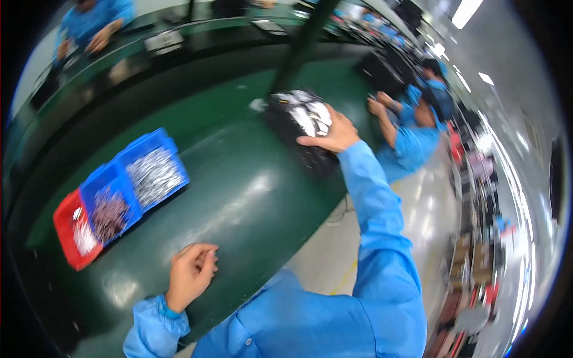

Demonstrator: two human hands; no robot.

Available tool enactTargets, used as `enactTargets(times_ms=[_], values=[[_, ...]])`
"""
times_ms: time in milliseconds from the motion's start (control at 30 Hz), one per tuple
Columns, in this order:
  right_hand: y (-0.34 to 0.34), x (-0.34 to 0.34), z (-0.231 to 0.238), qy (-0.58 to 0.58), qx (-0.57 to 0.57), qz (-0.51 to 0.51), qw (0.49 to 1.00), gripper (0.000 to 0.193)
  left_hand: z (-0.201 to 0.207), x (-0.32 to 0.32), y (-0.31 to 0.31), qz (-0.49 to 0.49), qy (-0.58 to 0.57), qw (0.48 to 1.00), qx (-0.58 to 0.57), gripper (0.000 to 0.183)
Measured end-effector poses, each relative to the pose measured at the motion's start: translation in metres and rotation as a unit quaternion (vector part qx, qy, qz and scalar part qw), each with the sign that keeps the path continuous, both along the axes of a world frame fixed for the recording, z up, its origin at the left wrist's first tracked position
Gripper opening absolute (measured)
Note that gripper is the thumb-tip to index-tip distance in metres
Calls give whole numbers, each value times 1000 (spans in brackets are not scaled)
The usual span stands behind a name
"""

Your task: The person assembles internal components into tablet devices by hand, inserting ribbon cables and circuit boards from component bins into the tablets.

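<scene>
My right hand [338, 132] reaches out to a black tray [316, 161] holding a pile of white and silvery pieces [307, 113]. Its thumb stands apart from the fingers, which lie at the pile's right side; blur hides the fingertips' exact contact. My left hand [192, 274] rests near the green table's front edge with fingers curled in against the thumb. Whatever is in that hand, if anything, is hidden. Left of centre, a blue bin [179, 161] contains thin silvery parts, and a second blue bin [89, 188] brownish ones. A red bin [62, 218] beside them has whitish pieces.
A dark green post [304, 45] rises beyond the black tray. Co-workers in blue sit at the far left [89, 27] and right [418, 131]. Black containers [385, 71] stand by the right one. The green table [233, 209] curves across; shelves [477, 256] line the right.
</scene>
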State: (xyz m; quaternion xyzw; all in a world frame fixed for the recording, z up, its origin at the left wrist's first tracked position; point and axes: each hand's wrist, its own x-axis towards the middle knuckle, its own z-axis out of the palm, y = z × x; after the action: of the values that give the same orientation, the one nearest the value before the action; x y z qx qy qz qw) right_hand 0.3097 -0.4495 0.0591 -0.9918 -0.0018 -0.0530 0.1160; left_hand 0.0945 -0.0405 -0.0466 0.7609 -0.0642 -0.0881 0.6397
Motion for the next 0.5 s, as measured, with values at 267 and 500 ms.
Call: enactTargets(times_ms=[267,500], values=[[99,-37,1,-202,180,257,928,66,-1,5,-1,-36,58,998,-2,13],[177,23,-75,-37,438,185,879,27,-1,-1,8,3,77,996,-35,20]])
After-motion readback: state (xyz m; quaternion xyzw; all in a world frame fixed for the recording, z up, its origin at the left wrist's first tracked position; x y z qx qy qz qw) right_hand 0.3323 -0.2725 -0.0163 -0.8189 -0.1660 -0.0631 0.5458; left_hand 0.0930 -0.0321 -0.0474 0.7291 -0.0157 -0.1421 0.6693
